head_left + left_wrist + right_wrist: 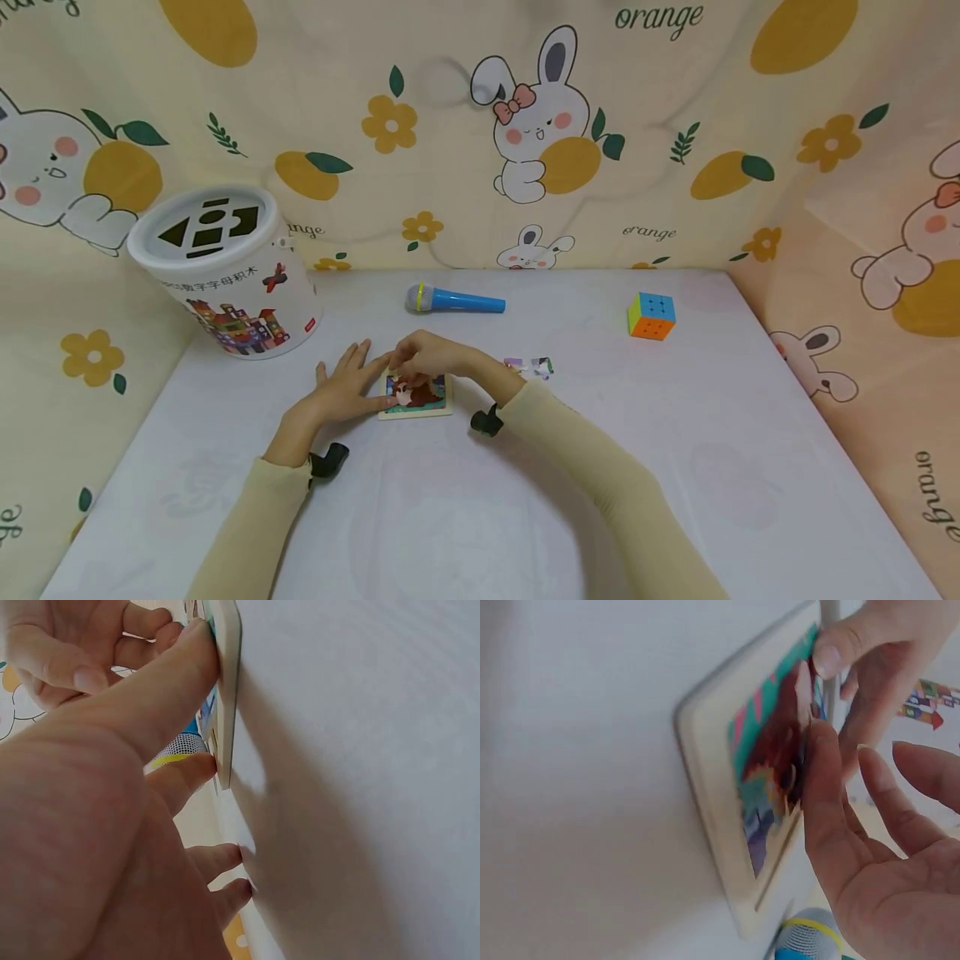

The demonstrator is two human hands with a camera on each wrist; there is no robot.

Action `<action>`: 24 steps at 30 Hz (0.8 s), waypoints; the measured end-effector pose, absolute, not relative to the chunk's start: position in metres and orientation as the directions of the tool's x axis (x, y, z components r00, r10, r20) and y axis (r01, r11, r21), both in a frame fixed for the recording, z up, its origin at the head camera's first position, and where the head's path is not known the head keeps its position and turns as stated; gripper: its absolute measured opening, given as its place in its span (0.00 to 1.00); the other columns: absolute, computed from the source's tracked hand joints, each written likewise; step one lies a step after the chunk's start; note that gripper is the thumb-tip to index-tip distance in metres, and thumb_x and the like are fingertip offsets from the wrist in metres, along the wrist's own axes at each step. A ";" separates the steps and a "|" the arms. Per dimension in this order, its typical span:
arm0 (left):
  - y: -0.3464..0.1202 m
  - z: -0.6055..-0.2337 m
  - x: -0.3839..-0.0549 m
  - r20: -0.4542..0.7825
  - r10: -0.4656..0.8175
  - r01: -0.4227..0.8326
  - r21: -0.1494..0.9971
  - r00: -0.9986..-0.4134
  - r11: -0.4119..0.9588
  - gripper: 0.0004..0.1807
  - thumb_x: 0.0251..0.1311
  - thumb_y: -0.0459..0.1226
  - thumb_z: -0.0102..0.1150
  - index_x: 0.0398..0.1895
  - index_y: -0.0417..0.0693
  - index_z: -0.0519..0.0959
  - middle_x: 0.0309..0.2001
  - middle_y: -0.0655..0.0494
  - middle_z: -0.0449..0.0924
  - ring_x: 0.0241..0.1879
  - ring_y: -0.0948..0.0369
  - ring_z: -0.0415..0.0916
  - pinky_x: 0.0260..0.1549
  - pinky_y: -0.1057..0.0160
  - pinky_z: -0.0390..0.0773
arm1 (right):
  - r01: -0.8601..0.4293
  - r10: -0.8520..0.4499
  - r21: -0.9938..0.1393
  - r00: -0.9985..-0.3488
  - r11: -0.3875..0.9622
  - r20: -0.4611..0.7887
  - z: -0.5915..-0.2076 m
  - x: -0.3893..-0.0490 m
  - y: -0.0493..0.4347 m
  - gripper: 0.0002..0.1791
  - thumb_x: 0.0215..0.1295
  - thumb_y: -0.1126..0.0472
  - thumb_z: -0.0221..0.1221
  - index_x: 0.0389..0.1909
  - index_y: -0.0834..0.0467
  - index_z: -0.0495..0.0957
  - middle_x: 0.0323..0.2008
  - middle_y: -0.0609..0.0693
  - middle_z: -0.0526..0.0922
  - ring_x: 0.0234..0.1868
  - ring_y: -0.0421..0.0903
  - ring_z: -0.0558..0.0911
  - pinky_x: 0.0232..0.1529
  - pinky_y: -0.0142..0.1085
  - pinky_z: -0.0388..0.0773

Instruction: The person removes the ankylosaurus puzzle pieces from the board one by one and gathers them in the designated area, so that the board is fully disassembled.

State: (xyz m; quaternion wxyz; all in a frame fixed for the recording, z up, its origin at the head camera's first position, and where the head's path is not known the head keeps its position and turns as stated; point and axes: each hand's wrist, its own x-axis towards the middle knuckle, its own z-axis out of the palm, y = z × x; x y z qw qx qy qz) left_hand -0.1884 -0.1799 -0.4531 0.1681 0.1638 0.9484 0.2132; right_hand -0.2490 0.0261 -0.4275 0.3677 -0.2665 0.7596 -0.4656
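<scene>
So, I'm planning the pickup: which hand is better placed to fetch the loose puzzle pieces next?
Right, I'd say. The right hand is nearer the loose puzzle pieces, which lie right of the puzzle board; the left hand is farther off, touching the board's left side.

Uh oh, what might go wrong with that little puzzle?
The right hand touches the puzzle, so it might knock a piece crooked. The loose pieces lie close to the right sleeve, which might brush them away. The left hand touches one edge; if it slips, the puzzle might slide.
</scene>
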 end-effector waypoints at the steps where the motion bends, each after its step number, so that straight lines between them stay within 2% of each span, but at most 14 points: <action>1: -0.180 -0.453 -0.188 -0.245 0.385 0.243 0.460 -0.890 0.854 0.45 0.64 0.55 0.60 0.78 0.47 0.55 0.78 0.31 0.35 0.75 0.33 0.31 0.56 0.18 0.30 | -0.061 -0.750 -0.905 -0.584 0.420 -0.309 -0.428 -0.248 0.026 0.14 0.70 0.72 0.52 0.52 0.73 0.77 0.46 0.63 0.81 0.35 0.48 0.81 0.41 0.36 0.83; 10: -0.180 -0.452 -0.187 -0.237 0.390 0.245 0.472 -0.890 0.847 0.45 0.64 0.56 0.60 0.78 0.49 0.55 0.77 0.30 0.35 0.75 0.33 0.31 0.56 0.17 0.30 | -0.090 -0.752 -0.909 -0.597 0.408 -0.278 -0.437 -0.246 0.026 0.12 0.70 0.72 0.53 0.50 0.71 0.78 0.39 0.55 0.80 0.33 0.45 0.78 0.35 0.31 0.78; 18: -0.179 -0.452 -0.187 -0.232 0.387 0.249 0.460 -0.892 0.852 0.45 0.64 0.56 0.60 0.79 0.49 0.55 0.77 0.30 0.36 0.75 0.32 0.32 0.56 0.17 0.31 | -0.083 -0.710 -0.909 -0.654 0.409 -0.260 -0.444 -0.244 0.023 0.05 0.63 0.77 0.57 0.39 0.69 0.77 0.28 0.50 0.74 0.28 0.41 0.73 0.29 0.28 0.74; 24: -0.179 -0.454 -0.187 -0.229 0.378 0.242 0.460 -0.897 0.854 0.45 0.64 0.57 0.60 0.78 0.50 0.55 0.77 0.31 0.36 0.75 0.33 0.32 0.56 0.17 0.31 | -0.147 -0.711 -0.902 -0.671 0.406 -0.211 -0.451 -0.243 0.021 0.05 0.60 0.78 0.60 0.34 0.67 0.77 0.25 0.49 0.75 0.24 0.39 0.73 0.24 0.27 0.70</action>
